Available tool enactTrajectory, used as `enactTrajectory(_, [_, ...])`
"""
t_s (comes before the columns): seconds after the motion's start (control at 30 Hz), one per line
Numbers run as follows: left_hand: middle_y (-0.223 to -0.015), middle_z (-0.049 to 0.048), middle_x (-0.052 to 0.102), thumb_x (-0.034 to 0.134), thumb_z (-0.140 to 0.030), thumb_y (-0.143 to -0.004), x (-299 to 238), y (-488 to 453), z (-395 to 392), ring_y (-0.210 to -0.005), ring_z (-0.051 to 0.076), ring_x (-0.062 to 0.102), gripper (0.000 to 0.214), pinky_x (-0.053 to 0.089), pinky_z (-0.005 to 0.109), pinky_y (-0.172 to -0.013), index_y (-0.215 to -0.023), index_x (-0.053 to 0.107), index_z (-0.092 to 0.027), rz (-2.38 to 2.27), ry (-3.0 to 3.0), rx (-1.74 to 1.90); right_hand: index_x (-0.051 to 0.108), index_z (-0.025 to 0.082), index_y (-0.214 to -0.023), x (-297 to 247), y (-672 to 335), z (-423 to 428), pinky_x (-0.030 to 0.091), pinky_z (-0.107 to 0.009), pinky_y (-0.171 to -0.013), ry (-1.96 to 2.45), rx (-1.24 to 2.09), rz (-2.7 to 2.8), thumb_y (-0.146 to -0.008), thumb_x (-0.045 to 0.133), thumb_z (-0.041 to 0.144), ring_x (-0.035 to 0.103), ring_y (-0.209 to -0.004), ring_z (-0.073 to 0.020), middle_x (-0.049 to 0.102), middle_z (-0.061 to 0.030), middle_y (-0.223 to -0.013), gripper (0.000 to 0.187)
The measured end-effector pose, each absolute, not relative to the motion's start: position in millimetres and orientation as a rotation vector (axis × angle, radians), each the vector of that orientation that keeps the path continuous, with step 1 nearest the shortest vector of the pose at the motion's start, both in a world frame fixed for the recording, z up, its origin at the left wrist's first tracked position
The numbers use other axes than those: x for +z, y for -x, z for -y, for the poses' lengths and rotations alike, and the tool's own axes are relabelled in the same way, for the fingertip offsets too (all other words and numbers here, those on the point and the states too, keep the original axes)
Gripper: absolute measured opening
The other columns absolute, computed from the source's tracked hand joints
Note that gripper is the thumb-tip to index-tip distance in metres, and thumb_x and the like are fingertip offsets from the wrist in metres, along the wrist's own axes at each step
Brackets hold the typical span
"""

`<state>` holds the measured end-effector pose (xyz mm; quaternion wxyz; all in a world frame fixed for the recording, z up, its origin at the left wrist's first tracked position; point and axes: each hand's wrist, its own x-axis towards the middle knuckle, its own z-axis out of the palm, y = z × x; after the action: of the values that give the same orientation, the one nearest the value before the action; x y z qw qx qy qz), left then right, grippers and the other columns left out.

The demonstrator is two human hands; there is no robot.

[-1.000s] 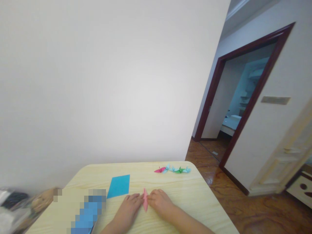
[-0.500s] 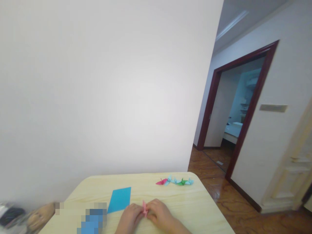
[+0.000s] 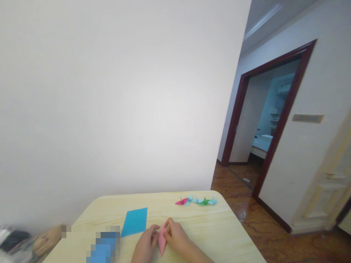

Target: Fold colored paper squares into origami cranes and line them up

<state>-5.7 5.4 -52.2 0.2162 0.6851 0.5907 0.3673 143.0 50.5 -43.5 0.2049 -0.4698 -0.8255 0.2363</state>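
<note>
A pink folded paper (image 3: pixel 162 244), long and pointed at its lower end, is between my two hands near the table's front. My right hand (image 3: pixel 177 235) pinches its upper right side with thumb and forefinger. At its left edge, my left hand (image 3: pixel 146 243) has its fingers curled in against the paper. Just beyond my left hand lies a flat blue sheet of paper (image 3: pixel 134 221). Along the far right of the table sits a row of several small folded paper cranes (image 3: pixel 204 201) in red, light blue and green.
The pale wood-grain table (image 3: pixel 219 233) has rounded corners and stands against a white wall (image 3: pixel 123 109). A pixelated blue patch (image 3: pixel 104 248) covers something at the front left. Mixed items (image 3: pixel 44 241) lie beyond the left edge. On the right, a doorway (image 3: pixel 238 120) opens off the wooden floor.
The pink paper has turned so that its long pointed shape shows, tip toward me. My fingers have shifted along it, the right hand now higher up. The view has tilted slightly.
</note>
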Motion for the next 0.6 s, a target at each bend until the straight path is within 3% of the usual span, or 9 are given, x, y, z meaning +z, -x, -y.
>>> enactTrajectory(0.13, [-0.092, 0.0021, 0.070, 0.052, -0.025, -0.079, -48, 8, 3, -0.089, 0.020, 0.060, 0.018, 0.042, 0.029, -0.082, -0.084, 0.069, -0.028, -1.533, -2.083, 0.944, 0.061, 0.020, -0.084, -42, -148, -45, 0.040, -0.024, -0.070, 1.324, 0.522, 2.343, -0.079, 0.053, 0.021, 0.057, -0.084, -0.0181, 0.061, -0.0047, -0.090, 0.009])
enactTrajectory(0.3, [-0.095, 0.0006, 0.071, 0.053, -0.023, -0.079, -43, 13, 3, -0.089, 0.021, 0.060, 0.022, 0.042, 0.031, -0.082, -0.092, 0.069, -0.032, -1.483, -2.214, 0.852, 0.066, 0.023, -0.086, -43, -160, -42, 0.039, -0.024, -0.074, 1.220, 0.493, 2.468, -0.083, 0.052, 0.023, 0.055, -0.087, -0.0175, 0.062, -0.0038, -0.089, 0.014])
enactTrajectory(0.6, [-0.087, 0.0036, 0.069, 0.058, -0.035, -0.079, -39, 16, -2, -0.083, 0.020, 0.060, 0.016, 0.044, 0.028, -0.074, -0.080, 0.071, -0.026, -1.509, -2.220, 0.790, 0.068, 0.029, -0.094, -48, -172, -51, 0.037, -0.023, -0.079, 1.038, 0.445, 2.569, -0.086, 0.052, 0.035, 0.053, -0.088, -0.0161, 0.066, -0.0006, -0.090, 0.019])
